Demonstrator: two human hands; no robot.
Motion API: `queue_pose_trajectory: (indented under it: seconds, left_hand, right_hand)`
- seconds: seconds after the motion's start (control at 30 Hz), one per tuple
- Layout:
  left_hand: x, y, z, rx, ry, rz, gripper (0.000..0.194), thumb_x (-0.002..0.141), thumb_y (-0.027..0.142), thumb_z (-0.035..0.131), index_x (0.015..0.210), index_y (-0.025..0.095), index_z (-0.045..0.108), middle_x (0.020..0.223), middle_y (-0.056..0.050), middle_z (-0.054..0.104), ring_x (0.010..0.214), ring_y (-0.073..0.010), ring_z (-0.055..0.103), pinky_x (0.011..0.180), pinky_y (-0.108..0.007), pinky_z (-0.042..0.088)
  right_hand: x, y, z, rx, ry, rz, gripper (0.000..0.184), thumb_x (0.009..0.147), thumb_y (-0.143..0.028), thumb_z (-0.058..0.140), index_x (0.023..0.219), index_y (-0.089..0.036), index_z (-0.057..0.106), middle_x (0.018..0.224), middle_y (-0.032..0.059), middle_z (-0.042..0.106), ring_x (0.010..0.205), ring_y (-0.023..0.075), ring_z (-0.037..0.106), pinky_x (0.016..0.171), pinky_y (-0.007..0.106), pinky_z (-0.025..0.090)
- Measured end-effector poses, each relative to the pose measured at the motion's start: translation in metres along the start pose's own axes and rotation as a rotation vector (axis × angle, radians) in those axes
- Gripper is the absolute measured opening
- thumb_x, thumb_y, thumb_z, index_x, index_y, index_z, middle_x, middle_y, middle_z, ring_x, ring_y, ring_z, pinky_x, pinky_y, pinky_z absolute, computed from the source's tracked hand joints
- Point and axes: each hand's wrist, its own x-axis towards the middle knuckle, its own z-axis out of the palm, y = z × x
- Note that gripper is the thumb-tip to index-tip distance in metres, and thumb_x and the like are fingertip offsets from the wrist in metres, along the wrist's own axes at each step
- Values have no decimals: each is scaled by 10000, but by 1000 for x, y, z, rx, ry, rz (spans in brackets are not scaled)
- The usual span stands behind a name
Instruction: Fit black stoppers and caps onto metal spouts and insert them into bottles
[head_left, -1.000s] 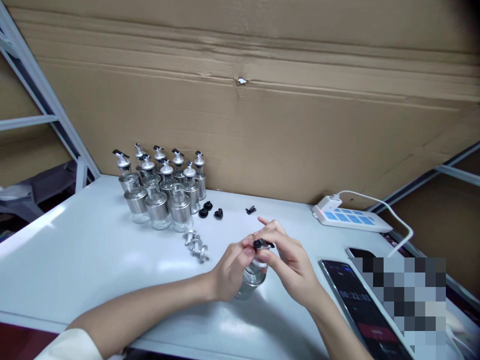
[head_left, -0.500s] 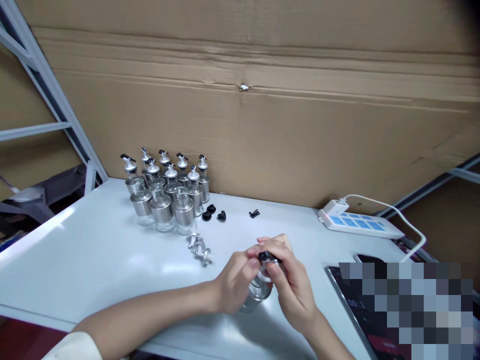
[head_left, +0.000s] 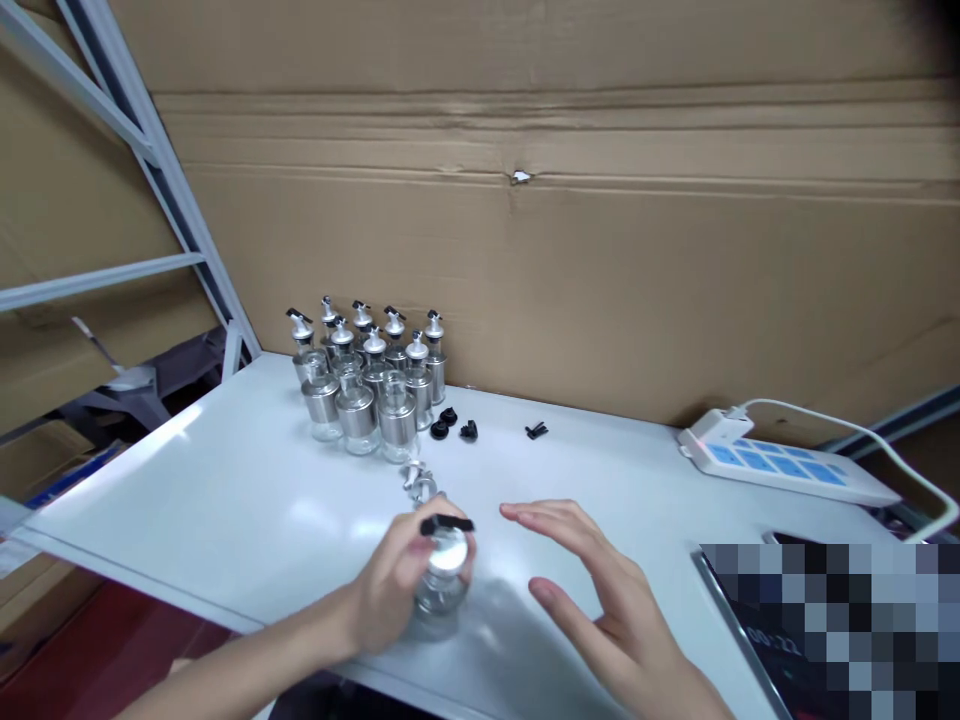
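Observation:
My left hand [head_left: 394, 588] is wrapped round a small glass bottle [head_left: 441, 585] with a silver collar and a black lever cap, held just above the white table [head_left: 225, 500]. To its right my right hand [head_left: 600, 600] hovers with fingers stretched out and nothing in it. A cluster of several similar capped bottles [head_left: 367, 380] stands at the back left. Loose silver spouts [head_left: 417, 480] lie just beyond the held bottle. Small black plugs [head_left: 450, 424] and a black clip [head_left: 535, 431] lie near the cardboard wall.
A white and blue power strip [head_left: 780, 465] with its cable lies at the back right. A phone [head_left: 795, 640], partly blurred out, rests at the right front. Cardboard sheets [head_left: 570, 260] form the back wall. A grey metal shelf frame [head_left: 150, 170] stands on the left.
My right hand has let go of the bottle's cap and opened out to the right. My left hand has carried the bottle leftward. The view has swung to the left.

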Motion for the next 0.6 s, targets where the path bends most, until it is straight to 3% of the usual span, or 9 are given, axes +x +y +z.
queue_pose_trajectory:
  seconds: [0.1, 0.2, 0.3, 0.4, 0.6]
  left_hand:
    - [-9, 7, -28, -24, 301, 31, 320, 777, 467, 527, 778, 148, 559, 597, -32, 579, 562, -163, 531, 563, -286, 433]
    - [-16, 15, -60, 23, 641, 185, 269, 712, 413, 543, 784, 155, 561, 543, -15, 582, 532, -179, 552, 535, -298, 455]
    - [-16, 21, -96, 137, 847, 278, 236, 729, 379, 509, 789, 155, 554, 538, 1, 576, 527, -171, 561, 527, -291, 469]
    - [-7, 27, -133, 278, 934, 361, 208, 768, 338, 450, 805, 155, 544, 552, 11, 577, 540, -147, 562, 540, -259, 461]
    - [30, 37, -197, 353, 953, 415, 165, 788, 279, 369, 811, 170, 491, 535, 34, 525, 498, -118, 501, 523, -238, 432]
  right_hand:
    - [-2, 13, -8, -36, 64, 63, 338, 917, -159, 522, 1223, -302, 533, 1074, 49, 679, 1015, 187, 620, 852, 294, 522]
    - [-2, 24, -15, -42, 120, 109, 267, 925, -175, 513, 1154, -302, 570, 983, 35, 691, 948, 180, 638, 791, 281, 533]
    - [2, 30, -17, -36, 127, 134, 229, 928, -196, 518, 1120, -301, 587, 940, 25, 700, 902, 171, 652, 772, 275, 536]
    - [5, 35, -16, -33, 110, 173, 197, 928, -223, 522, 1092, -300, 600, 922, 20, 708, 885, 168, 663, 705, 256, 542]
    - [0, 49, -14, -61, 129, 315, 159, 925, -329, 516, 990, -263, 644, 915, 43, 724, 870, 196, 682, 713, 301, 547]
